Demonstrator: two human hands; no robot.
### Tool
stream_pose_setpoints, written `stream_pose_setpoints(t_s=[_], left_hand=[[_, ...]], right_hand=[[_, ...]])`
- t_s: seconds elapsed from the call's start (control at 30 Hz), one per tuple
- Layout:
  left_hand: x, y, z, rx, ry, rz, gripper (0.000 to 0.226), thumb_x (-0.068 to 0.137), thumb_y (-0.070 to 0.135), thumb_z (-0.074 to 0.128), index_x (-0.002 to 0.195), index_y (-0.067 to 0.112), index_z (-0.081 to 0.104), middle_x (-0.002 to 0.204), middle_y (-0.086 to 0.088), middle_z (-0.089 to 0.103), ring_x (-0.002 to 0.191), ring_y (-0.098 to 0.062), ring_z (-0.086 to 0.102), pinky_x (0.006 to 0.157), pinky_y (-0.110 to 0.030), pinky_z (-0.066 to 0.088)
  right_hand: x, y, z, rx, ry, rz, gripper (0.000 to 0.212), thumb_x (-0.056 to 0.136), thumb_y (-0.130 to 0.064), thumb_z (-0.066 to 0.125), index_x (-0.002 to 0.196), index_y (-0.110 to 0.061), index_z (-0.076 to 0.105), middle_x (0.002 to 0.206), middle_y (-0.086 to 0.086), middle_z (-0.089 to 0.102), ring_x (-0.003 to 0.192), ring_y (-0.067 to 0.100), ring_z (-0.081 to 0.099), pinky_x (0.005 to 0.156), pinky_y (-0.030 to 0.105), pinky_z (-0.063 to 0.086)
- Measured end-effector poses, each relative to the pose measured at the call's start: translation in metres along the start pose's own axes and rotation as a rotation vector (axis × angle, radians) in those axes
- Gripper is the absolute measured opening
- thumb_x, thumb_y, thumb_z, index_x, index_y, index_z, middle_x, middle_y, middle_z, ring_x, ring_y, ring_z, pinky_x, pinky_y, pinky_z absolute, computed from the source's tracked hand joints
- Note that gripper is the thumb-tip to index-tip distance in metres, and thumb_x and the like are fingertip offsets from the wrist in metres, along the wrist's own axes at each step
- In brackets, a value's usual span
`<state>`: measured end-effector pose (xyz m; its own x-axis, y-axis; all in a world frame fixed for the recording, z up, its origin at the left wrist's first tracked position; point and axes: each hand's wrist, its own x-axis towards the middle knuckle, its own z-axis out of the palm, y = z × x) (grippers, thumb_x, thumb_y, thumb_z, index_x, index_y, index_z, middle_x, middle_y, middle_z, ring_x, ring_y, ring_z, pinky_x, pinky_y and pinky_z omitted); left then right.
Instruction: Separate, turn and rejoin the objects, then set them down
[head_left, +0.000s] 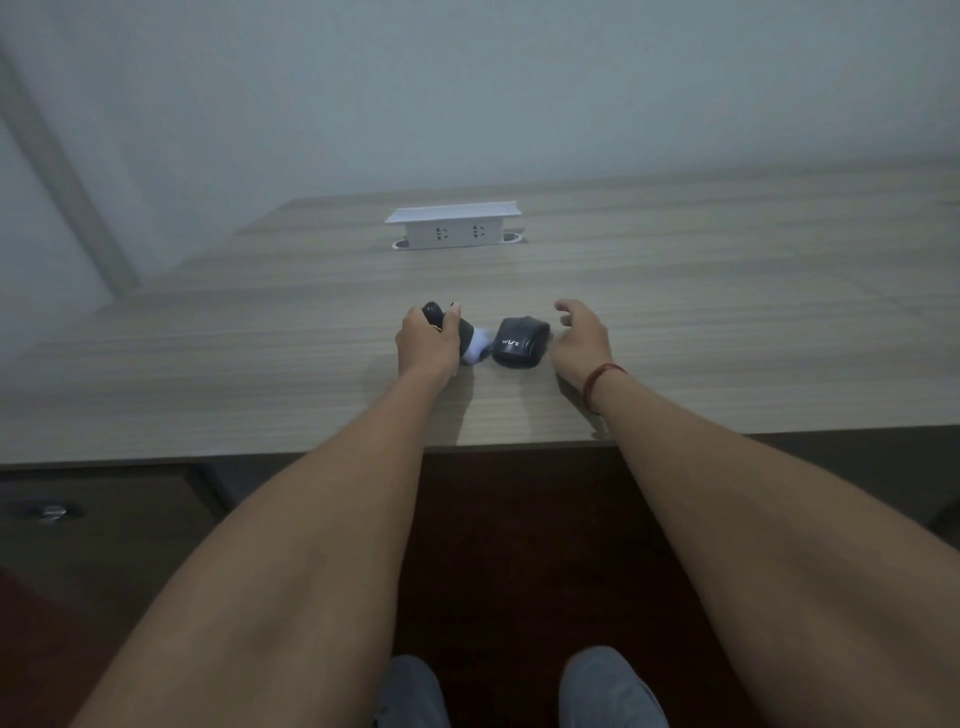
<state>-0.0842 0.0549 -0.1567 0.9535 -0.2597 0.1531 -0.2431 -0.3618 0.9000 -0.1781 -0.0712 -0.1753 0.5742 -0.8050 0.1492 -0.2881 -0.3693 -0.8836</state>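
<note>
My left hand (427, 344) grips a small black object with a white end (467, 338) that lies on the wooden table (727, 312); its fingers curl round the black part. Just to the right of it sits a black computer mouse (521, 342) with white lettering on its back. My right hand (583, 338) hovers beside the mouse on its right, fingers relaxed and slightly spread, holding nothing. A red string bracelet circles the right wrist.
A white pop-up power socket box (453, 227) stands raised from the table farther back, centre. The table's front edge runs under my forearms. A dark cabinet with a round metal lock (49, 512) is below left. A pale wall stands behind.
</note>
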Motion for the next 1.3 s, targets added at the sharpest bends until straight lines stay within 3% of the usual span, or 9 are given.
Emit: stream_pose_setpoints(t_s=[0.1, 0.33, 0.53, 0.67, 0.77, 0.9, 1.03, 1.17, 1.3], left_hand=[[-0.001, -0.003, -0.002, -0.001, 0.034, 0.027, 0.042, 0.095, 0.04, 0.052, 0.118, 0.004, 0.054, 0.119, -0.015, 0.061, 0.109, -0.03, 0.06, 0.093, -0.039, 0.048], [0.0, 0.003, -0.009, -0.036, 0.079, 0.094, 0.042, 0.096, 0.04, 0.051, 0.115, 0.003, 0.055, 0.109, -0.013, 0.059, 0.098, -0.025, 0.057, 0.08, -0.031, 0.043], [0.009, 0.008, -0.006, 0.009, -0.161, 0.043, 0.042, 0.091, 0.041, 0.058, 0.106, 0.002, 0.062, 0.107, -0.018, 0.068, 0.096, -0.031, 0.066, 0.089, -0.041, 0.056], [0.001, 0.0, 0.001, 0.078, -0.034, 0.004, 0.045, 0.092, 0.042, 0.054, 0.115, 0.003, 0.057, 0.116, -0.017, 0.064, 0.105, -0.034, 0.062, 0.092, -0.042, 0.052], [-0.003, 0.004, 0.002, 0.005, -0.043, -0.029, 0.045, 0.093, 0.042, 0.054, 0.114, 0.003, 0.057, 0.112, -0.016, 0.064, 0.102, -0.031, 0.063, 0.086, -0.036, 0.053], [0.0, 0.009, -0.002, 0.197, -0.107, 0.079, 0.045, 0.09, 0.043, 0.056, 0.107, 0.001, 0.06, 0.106, -0.017, 0.066, 0.096, -0.034, 0.064, 0.087, -0.044, 0.054], [0.004, 0.015, -0.002, 0.084, -0.205, 0.066, 0.041, 0.086, 0.039, 0.062, 0.097, -0.001, 0.066, 0.096, -0.018, 0.07, 0.09, -0.032, 0.068, 0.084, -0.041, 0.057], [0.0, 0.01, -0.001, 0.162, -0.127, 0.062, 0.043, 0.089, 0.038, 0.06, 0.107, 0.0, 0.062, 0.105, -0.015, 0.067, 0.095, -0.031, 0.064, 0.078, -0.033, 0.049], [0.003, 0.005, -0.002, 0.059, -0.209, 0.003, 0.034, 0.088, 0.036, 0.064, 0.1, 0.004, 0.061, 0.097, -0.011, 0.066, 0.089, -0.026, 0.064, 0.08, -0.034, 0.053]], right_hand=[[-0.005, -0.008, 0.007, -0.108, -0.03, 0.026, 0.036, 0.098, -0.024, 0.04, 0.13, -0.014, 0.053, 0.132, 0.014, 0.059, 0.121, 0.032, 0.054, 0.102, 0.039, 0.042], [-0.017, -0.009, 0.019, -0.352, -0.1, -0.116, 0.065, 0.082, -0.067, 0.049, 0.122, -0.017, 0.052, 0.118, 0.006, 0.064, 0.114, 0.028, 0.056, 0.104, 0.044, 0.039], [-0.015, -0.012, 0.02, -0.341, -0.058, -0.139, 0.044, 0.099, -0.045, 0.031, 0.125, -0.015, 0.05, 0.118, 0.012, 0.064, 0.115, 0.033, 0.055, 0.101, 0.041, 0.032], [-0.016, -0.016, 0.015, -0.34, -0.094, -0.131, 0.042, 0.103, -0.03, 0.022, 0.131, -0.013, 0.048, 0.132, 0.015, 0.059, 0.122, 0.033, 0.051, 0.105, 0.039, 0.027], [-0.015, -0.016, 0.014, -0.351, -0.093, -0.134, 0.04, 0.103, -0.028, 0.023, 0.126, -0.013, 0.052, 0.131, 0.016, 0.059, 0.12, 0.033, 0.052, 0.104, 0.039, 0.028], [-0.013, -0.013, 0.019, -0.379, -0.066, -0.14, 0.033, 0.102, -0.029, 0.022, 0.102, -0.016, 0.052, 0.11, 0.014, 0.065, 0.097, 0.031, 0.053, 0.091, 0.039, 0.03], [-0.014, -0.012, 0.02, -0.368, -0.05, -0.137, 0.027, 0.101, -0.029, 0.022, 0.09, -0.019, 0.044, 0.089, 0.005, 0.055, 0.09, 0.026, 0.051, 0.09, 0.04, 0.031], [-0.016, -0.014, 0.018, -0.363, -0.066, -0.12, 0.025, 0.102, -0.03, 0.022, 0.092, -0.021, 0.044, 0.101, 0.011, 0.062, 0.092, 0.028, 0.049, 0.097, 0.042, 0.03], [-0.018, -0.015, 0.016, -0.367, -0.072, -0.12, 0.026, 0.102, -0.029, 0.024, 0.097, -0.02, 0.048, 0.11, 0.013, 0.065, 0.108, 0.031, 0.054, 0.104, 0.044, 0.028]])
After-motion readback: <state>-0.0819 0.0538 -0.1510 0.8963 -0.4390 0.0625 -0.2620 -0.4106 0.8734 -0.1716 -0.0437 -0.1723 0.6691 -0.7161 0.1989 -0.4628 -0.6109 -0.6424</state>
